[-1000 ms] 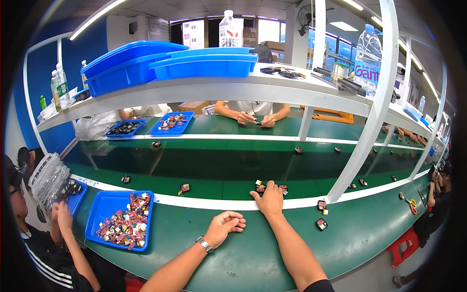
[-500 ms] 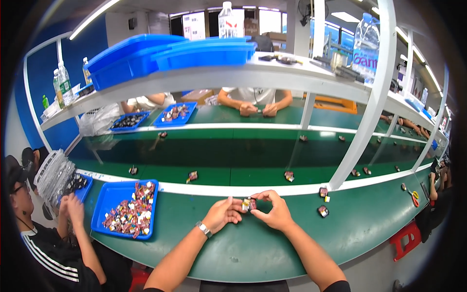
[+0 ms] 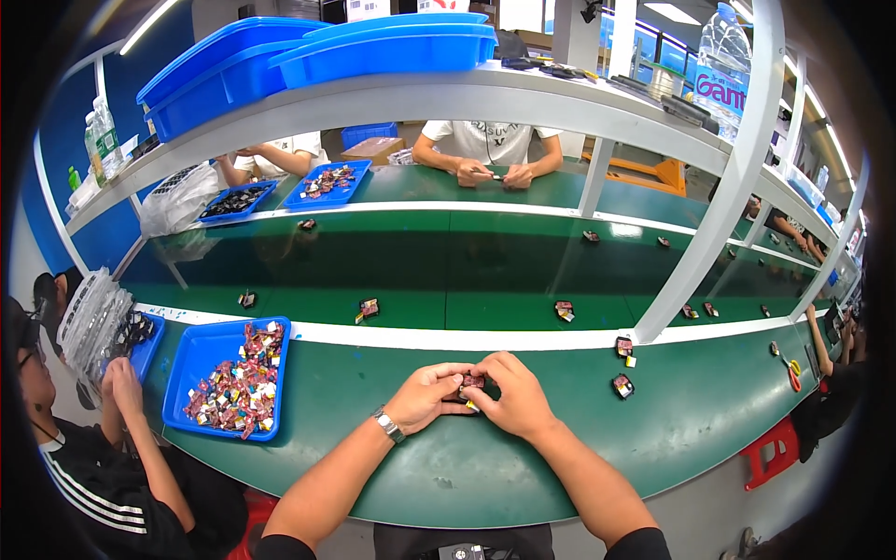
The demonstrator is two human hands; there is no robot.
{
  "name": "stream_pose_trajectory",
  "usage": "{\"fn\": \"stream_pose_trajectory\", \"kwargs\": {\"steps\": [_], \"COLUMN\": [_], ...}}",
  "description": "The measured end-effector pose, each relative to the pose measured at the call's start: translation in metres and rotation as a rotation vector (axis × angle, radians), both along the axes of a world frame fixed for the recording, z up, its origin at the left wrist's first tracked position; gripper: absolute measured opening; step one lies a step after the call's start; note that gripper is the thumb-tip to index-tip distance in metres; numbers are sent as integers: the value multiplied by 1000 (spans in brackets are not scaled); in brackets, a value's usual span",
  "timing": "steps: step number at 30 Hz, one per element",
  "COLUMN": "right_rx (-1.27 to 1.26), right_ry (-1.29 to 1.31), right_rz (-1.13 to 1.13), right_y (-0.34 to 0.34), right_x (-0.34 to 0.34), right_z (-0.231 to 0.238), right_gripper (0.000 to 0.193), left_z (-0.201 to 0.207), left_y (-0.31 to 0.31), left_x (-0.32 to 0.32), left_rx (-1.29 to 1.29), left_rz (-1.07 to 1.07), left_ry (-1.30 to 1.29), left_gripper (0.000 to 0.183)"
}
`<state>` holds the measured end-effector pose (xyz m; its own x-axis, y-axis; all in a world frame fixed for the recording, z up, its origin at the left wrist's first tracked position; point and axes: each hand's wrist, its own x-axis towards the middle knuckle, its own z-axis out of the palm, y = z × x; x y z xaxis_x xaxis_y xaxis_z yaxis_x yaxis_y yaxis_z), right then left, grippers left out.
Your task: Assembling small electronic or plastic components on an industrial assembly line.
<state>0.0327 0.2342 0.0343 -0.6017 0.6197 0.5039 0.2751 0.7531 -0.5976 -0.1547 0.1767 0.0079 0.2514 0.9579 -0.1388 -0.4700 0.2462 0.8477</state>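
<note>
Over the green bench top, my left hand (image 3: 425, 401) and my right hand (image 3: 516, 399) meet around a small electronic module (image 3: 474, 382). It is dark red and black, with a white and yellow tab at its lower side. The left fingers and thumb grip it from the left. Curled round its right side, the right fingers and thumb press on it too. Part of the module is hidden by the fingers. Two similar modules, one upper (image 3: 624, 348) and one lower (image 3: 623, 385), lie to the right of my hands.
A blue tray (image 3: 177, 411) heaped with red boards stands at the left, near a co-worker's hands (image 3: 121, 387). Ahead, several modules sit on the green belt (image 3: 448, 308), beneath a white shelf frame (image 3: 686, 261). Orange-handled scissors (image 3: 794, 375) rest far right. Another person's hands (image 3: 495, 175) work opposite.
My view has tilted downward. The right hand has curled in closer over the module, and the two hands are now nearer each other.
</note>
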Motion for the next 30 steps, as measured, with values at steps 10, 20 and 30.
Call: {"fn": "stream_pose_trajectory", "kwargs": {"steps": [10,20,30], "right_rx": [160,268,67], "right_ry": [-37,-51,-159], "right_rz": [36,61,157], "right_y": [2,6,11], "right_x": [-1,3,18], "right_z": [0,5,7], "right_gripper": [24,23,16], "left_z": [-5,-4,-5], "left_y": [-2,4,-1], "left_x": [7,2,6], "left_rx": [16,49,52], "left_rz": [139,89,102], "left_ry": [20,48,102], "left_gripper": [27,27,26]}}
